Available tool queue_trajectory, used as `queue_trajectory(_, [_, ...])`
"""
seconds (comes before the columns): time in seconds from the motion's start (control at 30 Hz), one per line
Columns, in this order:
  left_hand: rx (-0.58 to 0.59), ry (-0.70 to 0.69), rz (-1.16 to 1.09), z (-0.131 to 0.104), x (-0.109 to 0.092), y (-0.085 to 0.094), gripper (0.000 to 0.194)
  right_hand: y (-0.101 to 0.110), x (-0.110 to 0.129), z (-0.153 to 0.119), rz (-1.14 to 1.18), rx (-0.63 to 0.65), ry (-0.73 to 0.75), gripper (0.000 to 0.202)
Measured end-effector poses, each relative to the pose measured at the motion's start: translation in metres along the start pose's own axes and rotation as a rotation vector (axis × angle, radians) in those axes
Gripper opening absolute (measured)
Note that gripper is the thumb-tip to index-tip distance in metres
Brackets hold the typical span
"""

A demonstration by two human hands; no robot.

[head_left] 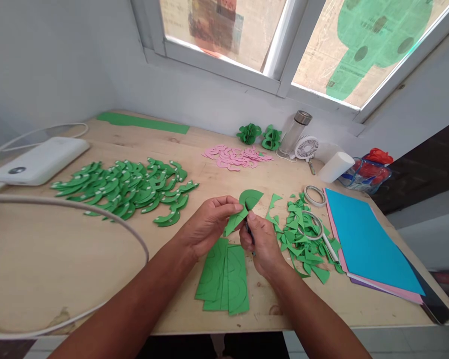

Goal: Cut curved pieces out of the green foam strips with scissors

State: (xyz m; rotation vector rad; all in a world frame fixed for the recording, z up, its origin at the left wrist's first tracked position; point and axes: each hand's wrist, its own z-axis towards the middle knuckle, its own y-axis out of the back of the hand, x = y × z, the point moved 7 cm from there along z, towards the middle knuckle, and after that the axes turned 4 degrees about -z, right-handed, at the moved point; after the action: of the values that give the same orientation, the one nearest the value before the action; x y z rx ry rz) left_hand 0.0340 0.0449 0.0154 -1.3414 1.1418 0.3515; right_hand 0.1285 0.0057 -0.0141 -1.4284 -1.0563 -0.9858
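Plainly, left hand (210,222) pinches curved, line-marked green paper (251,197) — right hand (262,243) grips scissors (249,231).

A rounded white plastic power bank (41,160) lies at the left of the pale wooden desk (41,259). Near the wall stands a clear, steel-capped cylindrical bottle (292,135); just beside it, a small round white fan (307,148). Farther right is a plain white cylinder (336,168).
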Motion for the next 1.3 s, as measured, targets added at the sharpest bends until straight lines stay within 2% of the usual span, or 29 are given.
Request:
queue_trajectory(0.5, [-0.05, -0.046, 0.049, -0.0026, -0.0003, 0.0002, 0.021, 0.0041, 0.0011, 0.0028, -0.081, -0.016, 0.031, 0.049])
queue_trajectory(0.9, [-0.057, -0.046, 0.067, -0.0013, 0.0005, 0.0025, 0.021, 0.0057, 0.0044, 0.0042, -0.13, 0.013, 0.032, 0.048])
queue_trajectory(1.3, [-0.046, -0.092, 0.109, 0.0007, -0.0014, 0.0048, 0.021, 0.0065, 0.0055, 0.0039, -0.158, -0.025, 0.013, 0.051])
